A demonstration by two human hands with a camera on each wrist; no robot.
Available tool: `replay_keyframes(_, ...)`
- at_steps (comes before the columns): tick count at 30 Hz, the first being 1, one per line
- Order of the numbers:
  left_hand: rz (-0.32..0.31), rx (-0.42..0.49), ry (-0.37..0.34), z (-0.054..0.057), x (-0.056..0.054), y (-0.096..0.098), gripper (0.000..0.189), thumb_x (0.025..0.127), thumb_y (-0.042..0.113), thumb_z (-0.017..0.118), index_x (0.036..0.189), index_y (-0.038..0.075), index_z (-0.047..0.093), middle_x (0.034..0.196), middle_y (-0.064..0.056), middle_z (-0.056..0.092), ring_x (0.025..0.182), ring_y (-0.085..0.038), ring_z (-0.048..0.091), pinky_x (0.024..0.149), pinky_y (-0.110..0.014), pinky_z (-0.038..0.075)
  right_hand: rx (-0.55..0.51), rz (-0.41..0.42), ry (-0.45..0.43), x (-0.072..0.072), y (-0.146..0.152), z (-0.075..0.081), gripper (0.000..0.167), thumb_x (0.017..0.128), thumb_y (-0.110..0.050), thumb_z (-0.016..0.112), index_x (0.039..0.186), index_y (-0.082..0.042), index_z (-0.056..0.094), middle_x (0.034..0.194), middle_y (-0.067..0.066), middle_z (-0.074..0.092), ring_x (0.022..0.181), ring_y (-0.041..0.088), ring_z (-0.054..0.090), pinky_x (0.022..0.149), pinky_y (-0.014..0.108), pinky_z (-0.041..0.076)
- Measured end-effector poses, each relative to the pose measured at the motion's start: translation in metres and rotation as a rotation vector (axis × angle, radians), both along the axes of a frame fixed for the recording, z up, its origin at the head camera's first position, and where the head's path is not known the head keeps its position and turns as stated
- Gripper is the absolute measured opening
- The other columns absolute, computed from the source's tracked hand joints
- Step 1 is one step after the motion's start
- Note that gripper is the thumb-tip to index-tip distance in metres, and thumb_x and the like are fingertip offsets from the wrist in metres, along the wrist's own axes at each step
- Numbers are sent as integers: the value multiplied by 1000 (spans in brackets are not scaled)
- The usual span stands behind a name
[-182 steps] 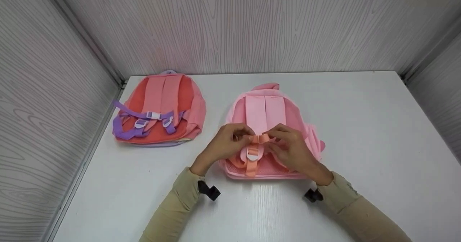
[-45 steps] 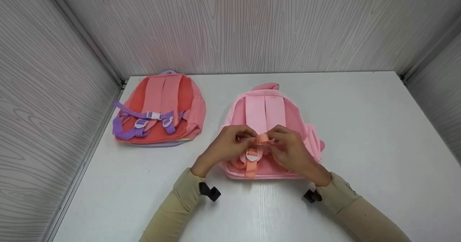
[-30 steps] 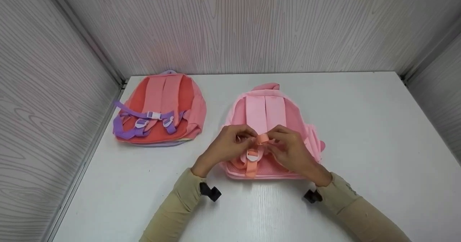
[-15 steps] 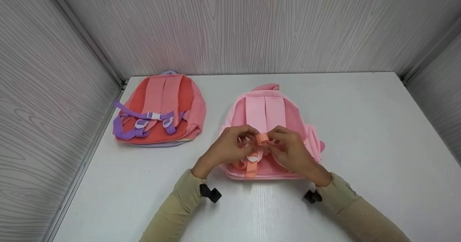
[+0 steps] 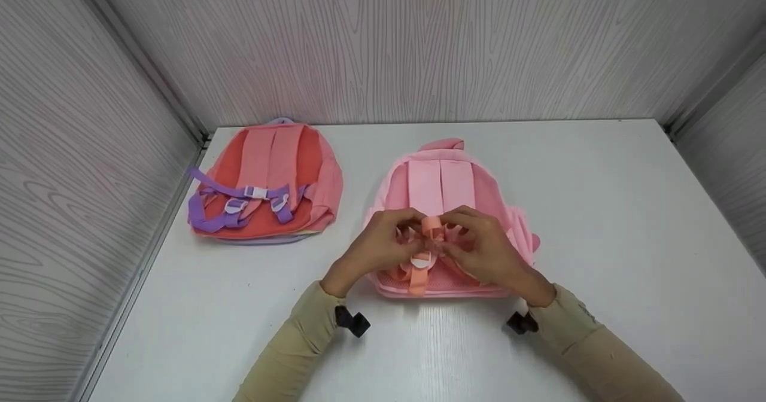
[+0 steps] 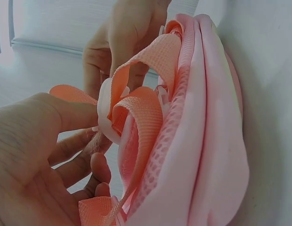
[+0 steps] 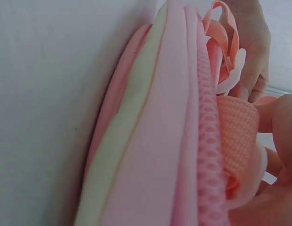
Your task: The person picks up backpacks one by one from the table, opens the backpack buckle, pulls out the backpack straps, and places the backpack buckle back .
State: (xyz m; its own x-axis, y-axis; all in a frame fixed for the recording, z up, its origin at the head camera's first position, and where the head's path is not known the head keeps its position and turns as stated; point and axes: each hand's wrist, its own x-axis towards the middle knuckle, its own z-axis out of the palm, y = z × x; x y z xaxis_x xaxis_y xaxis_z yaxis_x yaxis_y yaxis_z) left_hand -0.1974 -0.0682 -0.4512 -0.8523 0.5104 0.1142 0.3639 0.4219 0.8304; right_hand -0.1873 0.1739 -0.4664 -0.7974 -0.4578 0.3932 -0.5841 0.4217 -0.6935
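Note:
A light pink backpack lies on the table with its shoulder straps facing up. Over its lower half both hands meet at an orange webbing strap, which bends into a small loop between the fingertips. From the left, my left hand pinches the strap with thumb and fingers. My right hand pinches it from the right side. Below them hangs a white adjuster buckle with an orange strap tail. In the left wrist view, more orange webbing arches above the mesh back panel. Fingers partly hide the pinched part.
A coral backpack with purple straps and white buckles lies at the back left. The white table is bounded by grey wood-patterned panels at the back and sides.
The orange strap ran flat between the hands at first; it now stands up as a loop. My left fingers shifted along it, and both hands turned slightly. The backpacks stayed put.

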Motion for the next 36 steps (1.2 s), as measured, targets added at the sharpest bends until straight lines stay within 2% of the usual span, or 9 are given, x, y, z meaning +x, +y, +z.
replay_keyframes(7, -16, 13, -4, 1, 1, 0, 24, 97, 16, 76, 122, 16, 75, 107, 3, 74, 92, -15, 61, 79, -28, 53, -38, 9, 31, -3, 0, 15, 43, 87, -15, 90, 126, -5, 75, 122, 2, 76, 104, 35, 69, 88, 44, 59)
replay_keyframes(14, -7, -2, 0, 0, 1, 1, 25, 98, 20, 76, 123, 16, 75, 108, 3, 75, 93, -17, 60, 82, -30, 52, -58, 57, 3, -3, -8, 26, 45, 88, -20, 90, 130, -9, 75, 119, -3, 76, 104, 19, 66, 90, 44, 57)
replay_keyframes(21, -22, 2, 32, -2, -1, 3, 23, 99, 19, 75, 122, 14, 75, 107, 2, 75, 92, -15, 61, 81, -29, 52, -52, 80, -31, -1, -14, 34, 36, 91, -22, 87, 125, -14, 79, 110, -3, 76, 99, 15, 63, 91, 40, 54)
replay_keyframes(26, -20, -5, 39, -2, -1, 3, 23, 98, 14, 73, 121, 13, 76, 107, 1, 75, 90, -15, 61, 80, -29, 52, -48, 81, -48, -1, -15, 36, 27, 93, -20, 85, 118, -13, 81, 104, -4, 76, 96, 15, 63, 90, 43, 55)
replay_keyframes(30, -15, -11, 33, -2, -1, 2, 26, 98, 15, 73, 124, 15, 76, 110, 2, 75, 92, -16, 61, 81, -28, 53, -63, 84, -25, -3, -15, 36, 23, 93, -17, 85, 114, -10, 81, 101, -4, 75, 95, 16, 63, 88, 45, 54)
replay_keyframes(36, -27, -6, 59, -3, -1, 2, 26, 98, 14, 72, 124, 14, 76, 114, 2, 76, 93, -18, 63, 82, -29, 53, -96, 90, 32, -5, -14, 33, 18, 93, -13, 85, 109, -7, 80, 100, -3, 76, 95, 16, 65, 85, 41, 54)
